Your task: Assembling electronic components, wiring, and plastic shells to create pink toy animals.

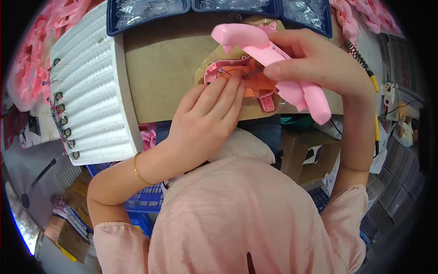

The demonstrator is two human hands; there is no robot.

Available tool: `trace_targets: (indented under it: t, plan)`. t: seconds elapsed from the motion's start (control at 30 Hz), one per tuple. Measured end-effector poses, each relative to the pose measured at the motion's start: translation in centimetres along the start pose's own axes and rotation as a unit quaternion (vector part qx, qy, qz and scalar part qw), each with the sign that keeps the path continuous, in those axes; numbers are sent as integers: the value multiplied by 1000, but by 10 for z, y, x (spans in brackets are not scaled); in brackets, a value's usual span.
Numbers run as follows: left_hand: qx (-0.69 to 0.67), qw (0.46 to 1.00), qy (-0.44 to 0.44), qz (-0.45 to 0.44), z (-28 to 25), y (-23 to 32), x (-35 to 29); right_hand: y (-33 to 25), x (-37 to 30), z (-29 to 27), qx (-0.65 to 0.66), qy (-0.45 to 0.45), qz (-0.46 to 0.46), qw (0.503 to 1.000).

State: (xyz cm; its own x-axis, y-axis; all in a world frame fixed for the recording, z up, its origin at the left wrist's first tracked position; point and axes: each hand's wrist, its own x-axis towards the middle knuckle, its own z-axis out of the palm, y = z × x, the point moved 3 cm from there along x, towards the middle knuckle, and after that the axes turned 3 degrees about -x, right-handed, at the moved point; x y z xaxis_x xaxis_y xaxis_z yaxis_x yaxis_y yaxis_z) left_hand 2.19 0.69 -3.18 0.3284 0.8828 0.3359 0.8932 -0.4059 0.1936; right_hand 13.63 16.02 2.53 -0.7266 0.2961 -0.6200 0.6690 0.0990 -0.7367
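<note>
A pink plastic shell half (266, 101) lies near the table's front edge, on a tan-yellow shaped base (214, 55). Its inside faces up, with an orange area and thin wires. My left hand (205, 118) reaches over it from the lower left, fingers close together and tips down inside the shell. The thumb is out of sight, and whatever the fingertips pinch is hidden. My right hand (315, 64) grips another glossy light pink shell (242, 34) from its right side. This long curved part is held tilted above the lying shell.
Blue trays (148, 20) of clear plastic pieces line the table's far edge. To the left stands a white ridged foam tray (91, 91) with small round wired parts along its edge. Pink shells are piled at far left and far right. A yellow-handled tool (375, 82) hangs on a coiled cord.
</note>
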Motion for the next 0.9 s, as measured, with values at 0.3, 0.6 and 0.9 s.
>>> trace_targets:
  t: [0.3,0.6,0.9]
  plan:
    - [213,963,-138,90,-10,28,16,-1,-2,-2,-23,25,32,999]
    - [203,965,-152,69,-2,34,17,-3,1,1,-55,52,-28,997]
    - [250,957,-146,29,10,46,13,1,-15,21,-20,153,-42,987]
